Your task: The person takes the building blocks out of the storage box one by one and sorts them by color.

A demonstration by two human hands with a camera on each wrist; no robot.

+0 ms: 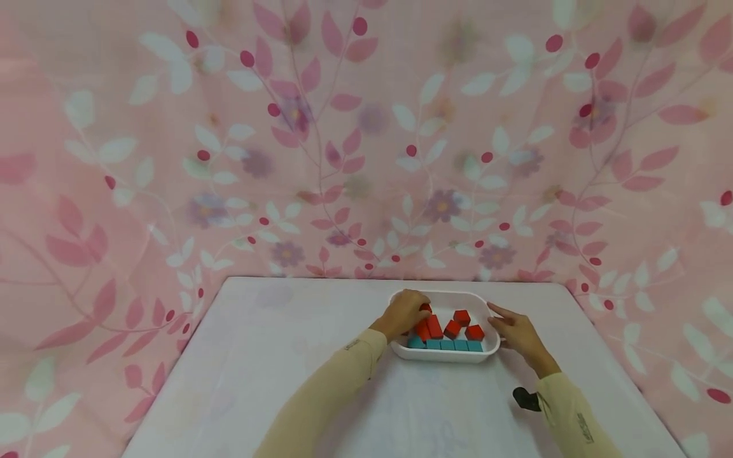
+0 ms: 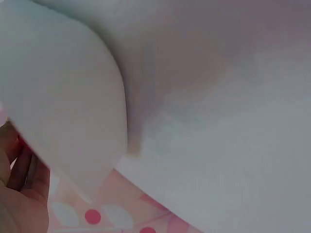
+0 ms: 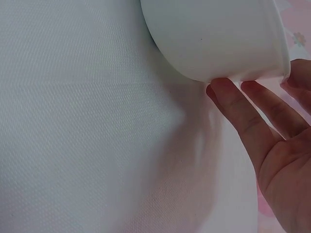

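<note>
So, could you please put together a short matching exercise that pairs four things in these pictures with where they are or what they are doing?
Things:
1. left hand
2. right hand
3. teal blocks
4. black object

Places or states:
A. lies on the table outside the tray, close to the right sleeve
B. lined up in a row along the near wall inside the tray
C. reaches into the white tray at the red blocks
D. fingers straight, resting against the tray's outer rim

Pairs: 1-C, 2-D, 3-B, 4-A
</note>
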